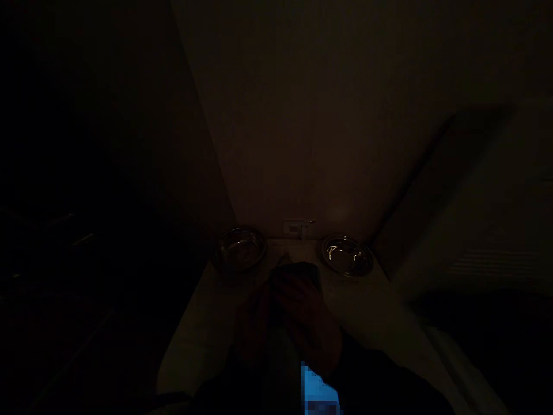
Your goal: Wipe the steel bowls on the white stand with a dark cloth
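The scene is very dark. Near the middle of the table, my right hand [309, 317] lies over a dark, roughly block-shaped object [310, 268], its fingers bent across the top. My left hand [252, 325] grips the object's left side, though its fingers barely show. What the object is, I cannot make out. A shiny metal bowl [239, 248] stands beyond my left hand. To the right, a shallower shiny metal dish [346, 255] sits near the back edge. Both are apart from my hands.
Behind the pale table [194, 340] rises a wall [294, 144] with a socket [298, 228] low down. A bright blue, pixelated patch [319, 387] glows below my right wrist. A slanted dark panel [440, 173] stands at the right. The left side is nearly black.
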`<state>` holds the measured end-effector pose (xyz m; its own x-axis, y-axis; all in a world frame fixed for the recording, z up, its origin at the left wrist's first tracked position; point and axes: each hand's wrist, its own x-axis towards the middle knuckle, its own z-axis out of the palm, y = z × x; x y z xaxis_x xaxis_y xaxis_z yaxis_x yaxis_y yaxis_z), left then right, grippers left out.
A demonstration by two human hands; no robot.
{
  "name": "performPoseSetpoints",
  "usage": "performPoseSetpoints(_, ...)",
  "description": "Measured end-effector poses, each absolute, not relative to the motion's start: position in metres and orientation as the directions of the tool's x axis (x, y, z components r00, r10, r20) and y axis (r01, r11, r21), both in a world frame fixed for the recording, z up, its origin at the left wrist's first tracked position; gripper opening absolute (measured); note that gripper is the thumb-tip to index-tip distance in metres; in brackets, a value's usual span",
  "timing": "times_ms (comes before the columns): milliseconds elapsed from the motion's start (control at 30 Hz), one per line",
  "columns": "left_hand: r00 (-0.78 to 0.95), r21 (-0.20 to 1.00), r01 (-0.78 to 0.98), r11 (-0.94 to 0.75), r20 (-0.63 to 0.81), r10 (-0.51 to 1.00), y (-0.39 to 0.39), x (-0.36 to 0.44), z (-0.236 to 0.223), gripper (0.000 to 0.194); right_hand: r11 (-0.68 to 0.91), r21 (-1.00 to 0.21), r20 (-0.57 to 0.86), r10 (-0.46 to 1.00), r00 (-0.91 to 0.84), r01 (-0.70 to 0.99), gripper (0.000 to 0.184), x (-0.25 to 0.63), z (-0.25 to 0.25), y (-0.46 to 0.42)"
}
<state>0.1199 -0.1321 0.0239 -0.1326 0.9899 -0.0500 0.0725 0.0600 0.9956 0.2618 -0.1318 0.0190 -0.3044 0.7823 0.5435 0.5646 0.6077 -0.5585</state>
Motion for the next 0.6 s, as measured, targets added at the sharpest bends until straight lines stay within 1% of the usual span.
performPoseSetpoints(33, -0.138, 0.994, 0.084, 0.070, -0.057, 0.989, -0.132, 0.121, 0.024, 0.039, 0.625, -0.550, 0.541, 0.772, -0.333, 0.554, 0.042, 0.262, 0.018, -0.131)
performPoseSetpoints(67, -0.143, 0.992, 0.102, 0.080, -0.065, 0.988, -0.133, 0.122, 0.024, 0.040, 0.612, -0.577, 0.538, 0.783, -0.312, 0.541, 0.041, 0.263, 0.017, -0.130)
performPoseSetpoints(133, -0.163, 0.984, 0.145, 0.105, -0.081, 0.983, -0.135, 0.124, 0.026, 0.042, 0.509, -0.693, 0.504, 0.848, -0.161, 0.510, 0.040, 0.264, 0.016, -0.127)
performPoseSetpoints(167, -0.177, 0.980, 0.161, 0.115, -0.086, 0.981, -0.135, 0.125, 0.028, 0.042, 0.470, -0.733, 0.489, 0.867, -0.101, 0.491, 0.040, 0.264, 0.016, -0.126)
performPoseSetpoints(200, -0.198, 0.978, 0.171, 0.121, -0.086, 0.976, -0.136, 0.125, 0.029, 0.041, 0.469, -0.736, 0.492, 0.866, -0.090, 0.489, 0.041, 0.263, 0.016, -0.126)
performPoseSetpoints(300, -0.258, 0.977, 0.173, 0.122, -0.075, 0.963, -0.136, 0.125, 0.032, 0.037, 0.590, -0.628, 0.550, 0.798, -0.246, 0.507, 0.042, 0.259, 0.015, -0.129)
performPoseSetpoints(333, -0.265, 0.976, 0.176, 0.130, -0.080, 0.961, -0.135, 0.125, 0.032, 0.036, 0.595, -0.624, 0.545, 0.796, -0.264, 0.507, 0.042, 0.258, 0.014, -0.129)
performPoseSetpoints(367, -0.268, 0.974, 0.183, 0.136, -0.084, 0.960, -0.135, 0.125, 0.033, 0.036, 0.564, -0.652, 0.524, 0.818, -0.237, 0.506, 0.041, 0.257, 0.013, -0.128)
performPoseSetpoints(433, -0.259, 0.969, 0.193, 0.155, -0.102, 0.961, -0.135, 0.124, 0.032, 0.036, 0.475, -0.726, 0.476, 0.869, -0.134, 0.497, 0.041, 0.257, 0.012, -0.126)
performPoseSetpoints(467, -0.264, 0.966, 0.195, 0.168, -0.113, 0.958, -0.135, 0.124, 0.032, 0.036, 0.460, -0.739, 0.473, 0.874, -0.106, 0.493, 0.042, 0.256, 0.012, -0.125)
performPoseSetpoints(500, -0.275, 0.966, 0.193, 0.172, -0.115, 0.955, -0.135, 0.123, 0.032, 0.036, 0.479, -0.725, 0.491, 0.863, -0.117, 0.494, 0.042, 0.256, 0.011, -0.124)
performPoseSetpoints(567, -0.302, 0.966, 0.188, 0.176, -0.114, 0.946, -0.134, 0.122, 0.032, 0.034, 0.556, -0.669, 0.536, 0.821, -0.199, 0.493, 0.041, 0.255, 0.011, -0.122)
performPoseSetpoints(600, -0.312, 0.964, 0.190, 0.183, -0.118, 0.943, -0.133, 0.121, 0.032, 0.034, 0.565, -0.668, 0.534, 0.817, -0.216, 0.485, 0.040, 0.255, 0.011, -0.120)
